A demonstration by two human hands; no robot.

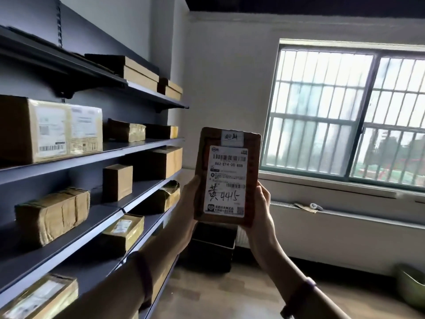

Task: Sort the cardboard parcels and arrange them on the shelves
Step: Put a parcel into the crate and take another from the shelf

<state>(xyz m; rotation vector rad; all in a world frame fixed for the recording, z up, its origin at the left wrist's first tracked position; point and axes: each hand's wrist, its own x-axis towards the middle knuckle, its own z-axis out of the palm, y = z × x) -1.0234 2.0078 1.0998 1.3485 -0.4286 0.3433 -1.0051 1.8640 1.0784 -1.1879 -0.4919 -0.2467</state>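
Far left of the held parcel (227,176) stands the dark shelving (142,143), its boards running back toward the room's corner. The large box (50,132), which carries white labels, sits on the second board from the top and is the thing farthest left of the held parcel. Lower down, and nearer it, a taped parcel (53,215) lies flat and a small upright box (117,181) stands on the board behind. More brown boxes rest on the boards above and below, well apart from one another.

The left hand (186,203) grips the held parcel's lower left edge, fingers curled round it. The held parcel is upright in the air, just right of the shelving's end. Its white label faces the camera and shows barcodes and dark handwriting. The right hand (262,212) grips its lower right edge, with the fingers behind it. A dark band circles each forearm.

Directly below the held parcel an open dark bin (213,242) sits on the floor. To its right, a barred window (345,111) fills the wall, with a long white heater (345,226) beneath it
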